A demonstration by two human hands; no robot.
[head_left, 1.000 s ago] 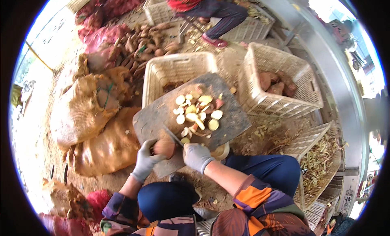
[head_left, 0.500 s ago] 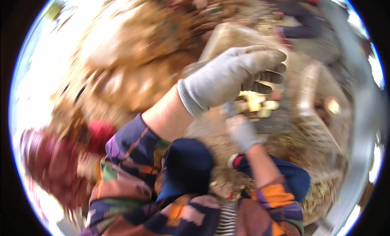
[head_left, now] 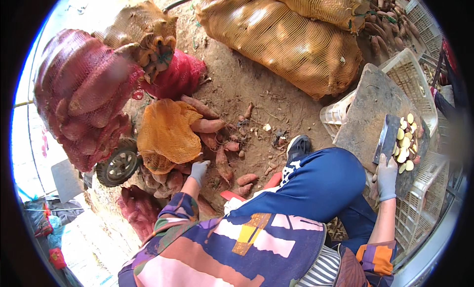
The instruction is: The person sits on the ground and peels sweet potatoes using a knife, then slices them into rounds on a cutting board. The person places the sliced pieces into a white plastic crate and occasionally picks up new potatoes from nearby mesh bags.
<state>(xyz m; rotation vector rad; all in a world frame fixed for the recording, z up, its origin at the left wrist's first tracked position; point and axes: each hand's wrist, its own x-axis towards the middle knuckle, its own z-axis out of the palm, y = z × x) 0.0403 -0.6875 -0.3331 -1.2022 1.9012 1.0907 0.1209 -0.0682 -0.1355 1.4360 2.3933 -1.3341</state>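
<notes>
My right hand, in a grey work glove, is closed on the handle of a cleaver. The broad dark blade lies over a worn wooden board, beside pale cut slices. Far to the left, my gloved left hand is down at a heap of sweet potatoes. It sits close to the open mouth of an orange mesh bag. Its fingers are mostly turned away, so whether it grips a sweet potato is not visible.
Red mesh sacks stand at left by a small wheel. Large full tan mesh sacks lie at the back. White plastic crates surround the board. My bent leg lies between my hands. Loose sweet potatoes are piled back right.
The view has swung left, so the board now appears at the right. My left hand has gone from raised above the slices to the sweet potato heap. My right hand stays by the board.
</notes>
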